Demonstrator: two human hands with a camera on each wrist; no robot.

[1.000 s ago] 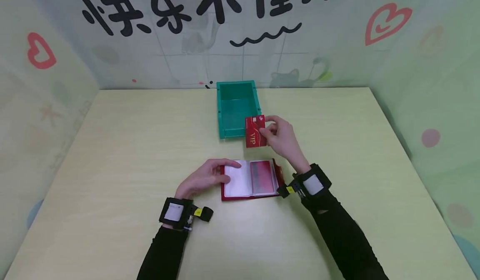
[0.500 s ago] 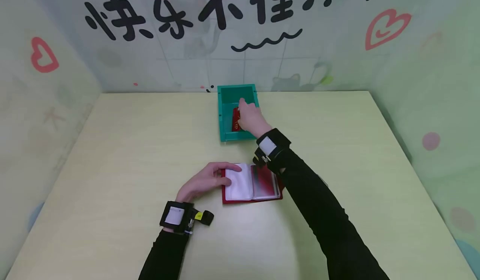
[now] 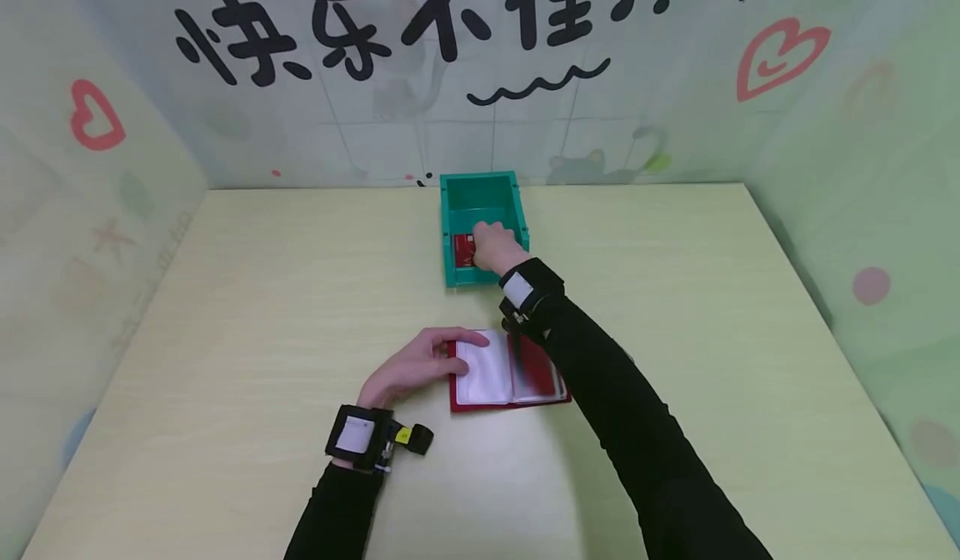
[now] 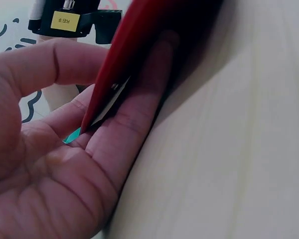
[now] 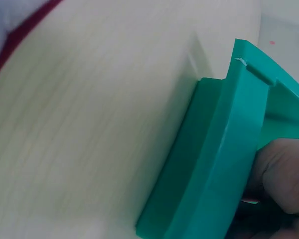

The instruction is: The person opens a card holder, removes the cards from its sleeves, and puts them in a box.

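A small red card holder (image 3: 483, 381) lies spread on the table, its clear sleeves showing and a red card behind the right one. My left hand (image 3: 416, 366) grips its left cover; in the left wrist view, fingers lie on both sides of the red cover (image 4: 120, 55). Inside the green plastic bin (image 3: 447, 247), my right hand (image 3: 498, 248) holds the right side of a red VIP card (image 3: 462, 251) low near the floor. Its fingertips are largely hidden; the right wrist view shows curled fingers (image 5: 286, 172) behind the bin's wall (image 5: 229, 139).
The pale wooden table (image 3: 300, 293) backs onto a printed wall (image 3: 360, 135) with black lettering. Side walls rise left and right. The bin stands near the table's back edge, and my right forearm (image 3: 622, 402) crosses over the card holder's right part.
My right hand has carried the red VIP card from in front of the bin's right corner into the bin and lowered it. The left hand has stayed on the card holder.
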